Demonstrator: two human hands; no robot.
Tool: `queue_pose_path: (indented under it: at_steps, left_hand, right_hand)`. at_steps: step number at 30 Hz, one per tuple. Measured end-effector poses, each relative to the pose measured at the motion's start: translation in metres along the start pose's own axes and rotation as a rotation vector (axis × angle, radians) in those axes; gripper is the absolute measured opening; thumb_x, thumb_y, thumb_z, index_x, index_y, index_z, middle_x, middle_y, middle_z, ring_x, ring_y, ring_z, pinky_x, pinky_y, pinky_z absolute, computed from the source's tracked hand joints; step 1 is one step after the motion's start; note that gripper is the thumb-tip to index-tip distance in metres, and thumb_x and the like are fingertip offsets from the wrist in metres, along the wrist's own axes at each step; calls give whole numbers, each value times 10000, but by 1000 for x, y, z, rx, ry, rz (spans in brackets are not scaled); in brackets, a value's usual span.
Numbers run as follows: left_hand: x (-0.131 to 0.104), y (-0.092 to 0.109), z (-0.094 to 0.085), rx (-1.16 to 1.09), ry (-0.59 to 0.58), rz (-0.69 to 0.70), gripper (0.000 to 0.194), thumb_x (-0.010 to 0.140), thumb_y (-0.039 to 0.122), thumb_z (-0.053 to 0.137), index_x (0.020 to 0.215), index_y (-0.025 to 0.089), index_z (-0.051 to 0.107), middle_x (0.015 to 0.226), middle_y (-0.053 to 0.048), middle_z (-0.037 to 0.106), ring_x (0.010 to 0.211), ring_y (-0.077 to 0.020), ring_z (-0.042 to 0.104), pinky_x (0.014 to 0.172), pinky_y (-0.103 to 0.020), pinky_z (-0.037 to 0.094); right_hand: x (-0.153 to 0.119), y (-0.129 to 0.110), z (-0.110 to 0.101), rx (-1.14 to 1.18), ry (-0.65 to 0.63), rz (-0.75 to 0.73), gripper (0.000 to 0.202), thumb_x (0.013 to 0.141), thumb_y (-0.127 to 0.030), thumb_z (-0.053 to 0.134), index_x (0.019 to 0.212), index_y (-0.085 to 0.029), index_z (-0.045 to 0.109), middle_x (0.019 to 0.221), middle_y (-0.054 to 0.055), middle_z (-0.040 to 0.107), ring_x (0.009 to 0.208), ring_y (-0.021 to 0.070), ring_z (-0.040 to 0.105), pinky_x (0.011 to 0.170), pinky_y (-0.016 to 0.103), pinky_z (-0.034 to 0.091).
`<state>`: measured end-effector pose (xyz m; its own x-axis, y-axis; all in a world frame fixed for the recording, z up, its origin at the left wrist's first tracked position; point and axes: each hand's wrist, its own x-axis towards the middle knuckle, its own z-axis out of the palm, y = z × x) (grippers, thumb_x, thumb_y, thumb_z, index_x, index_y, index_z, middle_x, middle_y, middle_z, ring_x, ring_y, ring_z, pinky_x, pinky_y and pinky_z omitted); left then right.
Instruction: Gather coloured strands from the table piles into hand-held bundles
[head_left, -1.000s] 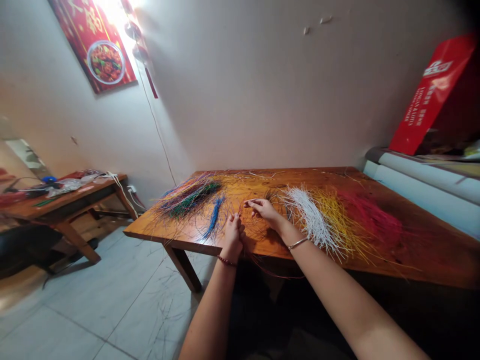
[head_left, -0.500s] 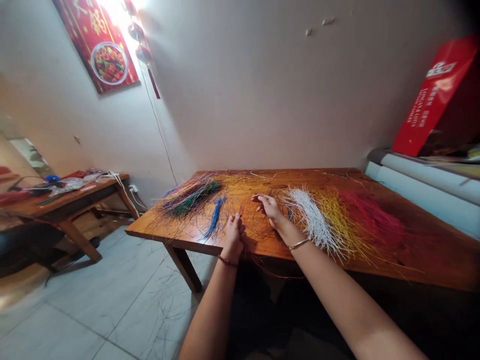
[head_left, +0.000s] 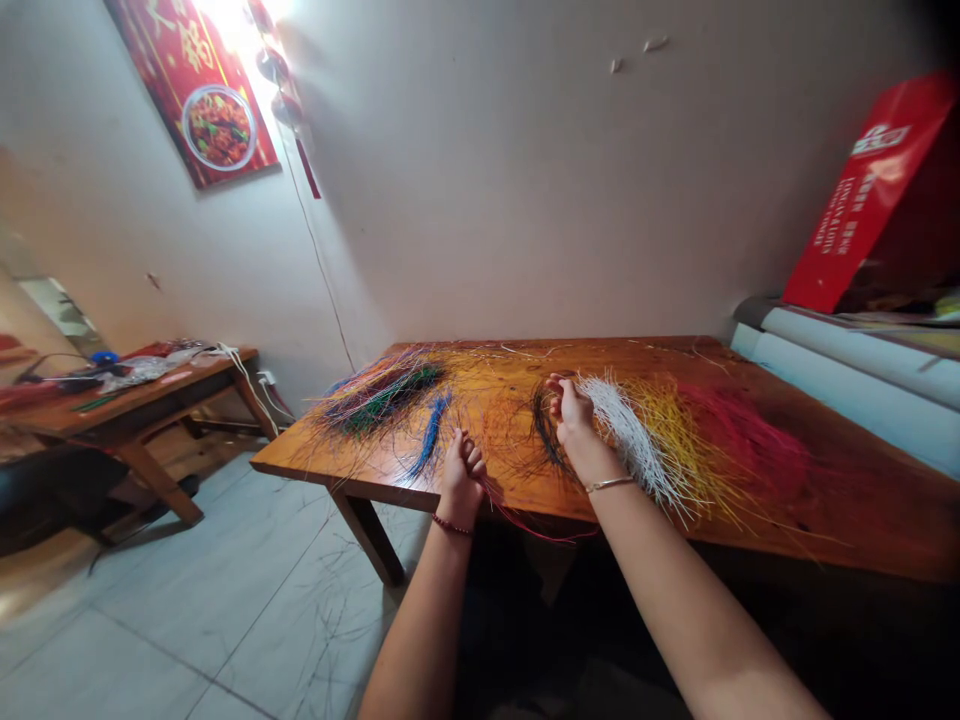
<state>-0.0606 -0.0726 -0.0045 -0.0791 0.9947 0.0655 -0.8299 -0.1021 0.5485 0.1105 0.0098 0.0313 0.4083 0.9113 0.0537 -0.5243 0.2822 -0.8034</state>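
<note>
My left hand (head_left: pixel 463 470) is closed near the table's front edge, with thin red wires (head_left: pixel 536 532) trailing from it to the right. My right hand (head_left: pixel 571 410) hovers by the bundle of black wires (head_left: pixel 546 430), its fingers half bent and apart; nothing shows in them. Just right of it lies a thick bundle of white wires (head_left: pixel 637 450). A short blue bundle (head_left: pixel 430 435) rests left of my left hand. Some orange wires (head_left: pixel 504 420) are spread between the two hands.
Yellow wires (head_left: pixel 679 440) and pink wires (head_left: pixel 750 440) lie on the right of the wooden table (head_left: pixel 630 358). A mixed pile with green wires (head_left: pixel 390 400) is at the left. A red box (head_left: pixel 862 200) stands at the right; another table (head_left: pixel 142 405) is at the far left.
My right hand has moved right, away from my left hand, to the black wires. My left hand has turned and shifted slightly left and down, still closed, with the red wires trailing.
</note>
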Motion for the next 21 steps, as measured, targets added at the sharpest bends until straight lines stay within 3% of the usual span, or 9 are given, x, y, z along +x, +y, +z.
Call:
queue_pose_path:
  at_steps: [3,7,10,13,16,19,21]
  left_hand:
    - [1,1,-1,-63,-12,-37,224,761,247,619,716,169,414,500,98,184,333,-16,165,303,-148,79]
    - [1,2,0,-86,-26,-50,201,781,237,598,716,165,421,496,96,187,328,-17,174,297,-149,82]
    - [1,2,1,-73,-41,-59,176,787,226,592,737,163,436,493,97,186,326,-19,180,296,-150,88]
    - [2,3,0,-72,-46,-66,155,793,218,585,755,163,445,495,96,198,326,-19,192,293,-150,94]
    - [3,3,1,-70,-49,-74,138,804,213,571,762,161,451,495,95,208,327,-19,204,293,-149,98]
    - [4,3,4,-50,-55,-71,136,806,210,567,754,156,454,497,93,223,328,-18,208,293,-145,104]
    - [4,3,6,-40,-65,-74,145,803,214,573,745,154,454,496,93,222,329,-19,206,293,-145,107]
  right_hand:
    - [1,-1,-2,-17,-25,77,172,683,-274,566,794,-167,643,740,-4,653,383,12,400,347,136,298]
    - [-7,3,2,-107,-211,226,143,696,-245,570,776,-160,652,730,8,639,441,30,453,375,133,327]
    - [-24,-12,6,-164,-303,147,173,693,-266,584,796,-152,660,686,8,617,449,37,441,380,138,315]
    - [-48,-59,0,-207,-430,-16,242,702,-328,596,852,-153,668,672,9,596,466,43,437,391,149,305]
    - [-57,-131,-20,-336,-500,-219,259,727,-337,590,905,-166,672,695,17,597,440,37,387,381,169,273]
    - [-34,-194,-48,-571,-422,-364,225,742,-308,589,898,-171,676,726,34,616,424,35,361,373,184,231]
    - [-4,-217,-70,-782,-288,-399,209,752,-273,581,875,-136,680,726,62,627,442,44,393,393,191,251]
